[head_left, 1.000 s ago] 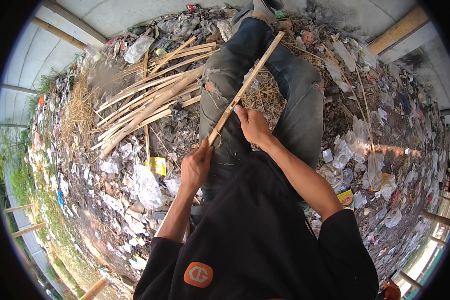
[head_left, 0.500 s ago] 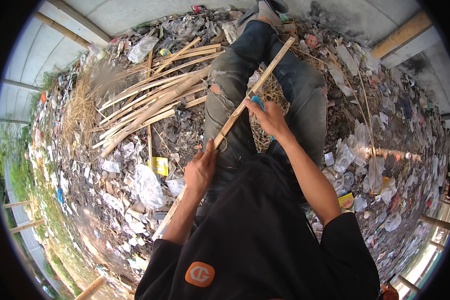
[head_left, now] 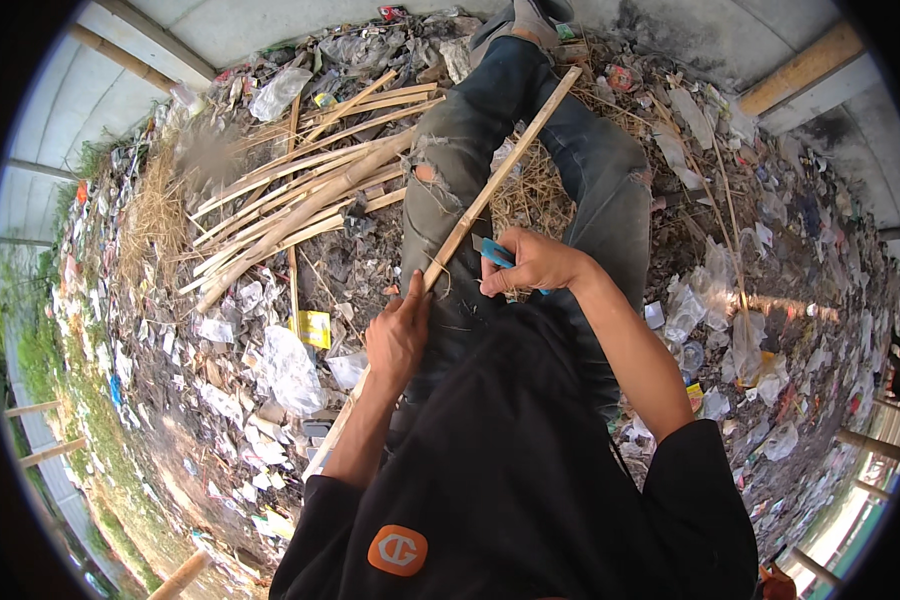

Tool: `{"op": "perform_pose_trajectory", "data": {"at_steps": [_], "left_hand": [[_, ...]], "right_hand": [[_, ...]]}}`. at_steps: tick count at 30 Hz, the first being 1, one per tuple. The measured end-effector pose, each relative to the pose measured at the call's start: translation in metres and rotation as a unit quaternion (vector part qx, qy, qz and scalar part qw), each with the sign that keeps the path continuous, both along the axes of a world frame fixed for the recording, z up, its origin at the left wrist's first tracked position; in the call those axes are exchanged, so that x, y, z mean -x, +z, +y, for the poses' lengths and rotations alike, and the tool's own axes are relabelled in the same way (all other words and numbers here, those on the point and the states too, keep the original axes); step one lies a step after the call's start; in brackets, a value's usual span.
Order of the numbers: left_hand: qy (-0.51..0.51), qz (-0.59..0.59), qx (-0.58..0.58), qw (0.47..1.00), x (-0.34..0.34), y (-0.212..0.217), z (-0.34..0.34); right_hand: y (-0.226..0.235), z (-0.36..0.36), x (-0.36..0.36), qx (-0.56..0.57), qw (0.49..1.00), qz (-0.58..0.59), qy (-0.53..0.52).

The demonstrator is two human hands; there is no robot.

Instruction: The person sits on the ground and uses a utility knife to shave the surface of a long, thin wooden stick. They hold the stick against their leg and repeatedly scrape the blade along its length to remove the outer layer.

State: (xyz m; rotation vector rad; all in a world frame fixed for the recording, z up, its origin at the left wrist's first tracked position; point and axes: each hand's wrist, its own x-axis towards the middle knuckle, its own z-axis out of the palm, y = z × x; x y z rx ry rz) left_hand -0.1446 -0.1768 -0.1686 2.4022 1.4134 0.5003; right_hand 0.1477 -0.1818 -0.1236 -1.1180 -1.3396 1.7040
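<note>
A long bamboo strip [head_left: 505, 165] lies slantwise over my legs, its far end between my shins and its near end passing under my left forearm. My left hand [head_left: 398, 335] is closed around it above my thigh. In my right hand [head_left: 535, 263] is a blue utility knife [head_left: 497, 254], its short blade pointing toward the strip but apart from it. Thin shavings cling to the strip and my trousers [head_left: 440, 215] near the left fingers. The strip's part beneath my left palm is hidden.
A pile of split bamboo strips [head_left: 300, 190] lies on the littered ground to my left. Plastic bags [head_left: 292, 370] and scraps surround me. A pale wall [head_left: 660, 35] with bamboo posts [head_left: 802, 70] stands beyond my feet. Dry straw [head_left: 545, 190] lies between my legs.
My right hand has drawn the utility knife back along the strip toward my body and lifted it off to the right. My left hand keeps its hold with little movement.
</note>
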Motion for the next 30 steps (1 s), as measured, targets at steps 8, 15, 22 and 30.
{"op": "perform_pose_trajectory", "data": {"at_steps": [8,15,22,30], "left_hand": [[0.015,0.017,-0.013,1.000,0.000,0.004,-0.005],[0.012,0.029,-0.021,0.999,-0.002,-0.002,-0.002],[0.001,0.010,0.005,1.000,-0.004,0.002,0.003],[0.004,-0.032,0.039,0.999,0.001,0.001,0.004]], "right_hand": [[-0.018,0.026,-0.037,-0.108,0.834,-0.395,-0.370],[-0.043,0.018,0.014,-0.055,0.837,-0.458,-0.295],[-0.045,0.019,0.020,-0.046,0.863,-0.394,-0.312],[-0.061,0.011,0.026,0.125,0.972,0.011,-0.199]]}}
